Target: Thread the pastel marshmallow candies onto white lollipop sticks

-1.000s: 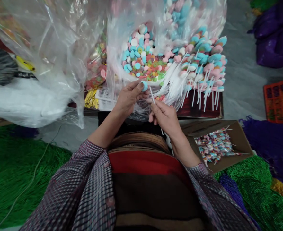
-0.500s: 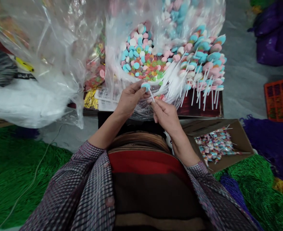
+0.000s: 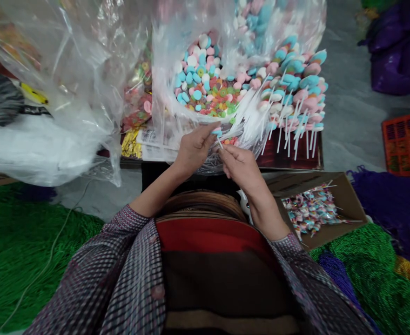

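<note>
Fingers of the left hand (image 3: 195, 148) are pinching a blue-and-pink candy (image 3: 217, 132); the right hand's (image 3: 238, 163) are pinching its white stick (image 3: 220, 142).

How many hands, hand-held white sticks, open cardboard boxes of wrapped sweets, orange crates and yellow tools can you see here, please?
Hands: 2 (left hand, right hand)
Held white stick: 1
Open cardboard box of wrapped sweets: 1
Orange crate: 1
Yellow tool: 1
Total: 6
</note>
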Available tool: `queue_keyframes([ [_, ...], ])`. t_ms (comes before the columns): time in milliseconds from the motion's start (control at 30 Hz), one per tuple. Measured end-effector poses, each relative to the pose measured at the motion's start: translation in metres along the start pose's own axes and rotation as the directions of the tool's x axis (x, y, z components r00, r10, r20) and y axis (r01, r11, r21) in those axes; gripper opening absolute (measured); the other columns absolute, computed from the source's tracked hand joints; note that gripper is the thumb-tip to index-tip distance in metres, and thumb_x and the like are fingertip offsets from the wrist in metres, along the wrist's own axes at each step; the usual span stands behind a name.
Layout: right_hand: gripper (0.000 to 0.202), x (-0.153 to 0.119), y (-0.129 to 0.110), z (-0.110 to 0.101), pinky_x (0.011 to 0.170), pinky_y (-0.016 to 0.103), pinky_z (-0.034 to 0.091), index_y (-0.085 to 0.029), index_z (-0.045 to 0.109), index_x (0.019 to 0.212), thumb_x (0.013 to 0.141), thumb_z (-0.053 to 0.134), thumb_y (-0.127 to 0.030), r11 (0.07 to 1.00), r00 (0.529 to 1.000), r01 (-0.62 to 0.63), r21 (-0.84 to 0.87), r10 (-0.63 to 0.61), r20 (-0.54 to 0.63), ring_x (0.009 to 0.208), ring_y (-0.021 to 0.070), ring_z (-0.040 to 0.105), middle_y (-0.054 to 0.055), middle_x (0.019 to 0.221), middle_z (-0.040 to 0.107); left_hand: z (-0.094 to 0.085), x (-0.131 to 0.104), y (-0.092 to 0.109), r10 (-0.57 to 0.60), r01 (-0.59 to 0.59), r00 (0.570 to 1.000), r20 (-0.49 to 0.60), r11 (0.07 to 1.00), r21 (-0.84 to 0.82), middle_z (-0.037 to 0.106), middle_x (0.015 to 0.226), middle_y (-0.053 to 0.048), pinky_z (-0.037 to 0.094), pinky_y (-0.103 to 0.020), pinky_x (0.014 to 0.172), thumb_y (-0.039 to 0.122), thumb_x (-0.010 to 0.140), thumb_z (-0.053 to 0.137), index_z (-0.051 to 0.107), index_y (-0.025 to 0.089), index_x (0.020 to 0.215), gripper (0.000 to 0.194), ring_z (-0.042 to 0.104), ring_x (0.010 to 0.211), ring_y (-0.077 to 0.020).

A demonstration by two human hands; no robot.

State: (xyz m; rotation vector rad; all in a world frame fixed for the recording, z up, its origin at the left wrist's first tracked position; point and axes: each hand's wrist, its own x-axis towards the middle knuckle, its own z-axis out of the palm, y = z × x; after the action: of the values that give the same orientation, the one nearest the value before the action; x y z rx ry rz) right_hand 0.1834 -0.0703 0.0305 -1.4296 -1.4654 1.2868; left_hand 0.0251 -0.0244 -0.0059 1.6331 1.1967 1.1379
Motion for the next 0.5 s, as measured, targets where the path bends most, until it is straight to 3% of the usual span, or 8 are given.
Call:
queue_keyframes([
  [100, 0.037, 0.003, 0.005, 0.004, 0.049, 0.026, 0.028, -0.024, 0.057, 0.069, 0.098, 0.053, -0.046, 1.000, 1.000, -0.004, 0.026, 0.005, -0.022, 0.042, 0.0105, 0.038, -0.008, 0.043, 0.042, 0.002, 0.000, -0.003, -0.005, 0.006, 1.000, -0.018, 1.000, 0.015, 0.082, 0.113, -0.002, 0.057, -0.034, 0.097, 0.032, 0.096, 0.068, 0.079, 0.030, 0.113, 0.021, 0.074, 0.102, -0.0190],
  [233, 0.034, -0.002, 0.006, -0.001, 0.053, 0.026, 0.034, -0.023, 0.065, 0.081, 0.099, 0.053, -0.049, 0.997, 0.997, 0.058, -0.054, -0.055, 0.062, 0.047, 0.0111, 0.046, -0.005, 0.052, 0.057, -0.001, 0.004, -0.009, -0.066, 0.062, 0.990, -0.127, 0.998, -0.032, 0.082, 0.111, -0.001, 0.058, -0.031, 0.094, 0.032, 0.094, 0.070, 0.079, 0.030, 0.112, 0.020, 0.073, 0.099, -0.0171],
  [300, 0.035, -0.007, 0.007, -0.004, 0.054, 0.026, 0.035, -0.022, 0.065, 0.080, 0.100, 0.053, -0.049, 0.993, 0.996, 0.072, -0.093, -0.066, 0.068, 0.048, 0.0114, 0.047, -0.005, 0.052, 0.057, -0.002, 0.006, -0.011, -0.101, 0.094, 0.983, -0.156, 0.994, -0.051, 0.082, 0.111, 0.000, 0.058, -0.029, 0.090, 0.031, 0.094, 0.071, 0.078, 0.030, 0.114, 0.021, 0.073, 0.096, -0.0159],
  [400, 0.037, -0.008, 0.010, -0.002, 0.053, 0.026, 0.035, -0.022, 0.065, 0.081, 0.100, 0.050, -0.050, 0.996, 0.999, 0.045, -0.077, -0.045, -0.011, 0.046, 0.0121, 0.046, -0.006, 0.046, 0.050, 0.002, 0.003, -0.011, -0.100, 0.093, 0.987, -0.128, 0.994, -0.060, 0.082, 0.112, 0.000, 0.059, -0.030, 0.089, 0.029, 0.096, 0.066, 0.077, 0.031, 0.117, 0.024, 0.074, 0.092, -0.0151],
  [500, 0.043, -0.001, 0.016, 0.006, 0.051, 0.026, 0.033, -0.023, 0.059, 0.070, 0.099, 0.053, -0.055, 0.999, 0.997, 0.032, -0.013, -0.033, -0.073, 0.047, 0.0117, 0.044, -0.005, 0.046, 0.049, 0.012, -0.008, -0.004, -0.023, 0.022, 0.999, -0.045, 1.000, -0.018, 0.081, 0.115, -0.002, 0.058, -0.033, 0.096, 0.024, 0.096, 0.063, 0.076, 0.028, 0.120, 0.027, 0.075, 0.101, -0.0174],
])
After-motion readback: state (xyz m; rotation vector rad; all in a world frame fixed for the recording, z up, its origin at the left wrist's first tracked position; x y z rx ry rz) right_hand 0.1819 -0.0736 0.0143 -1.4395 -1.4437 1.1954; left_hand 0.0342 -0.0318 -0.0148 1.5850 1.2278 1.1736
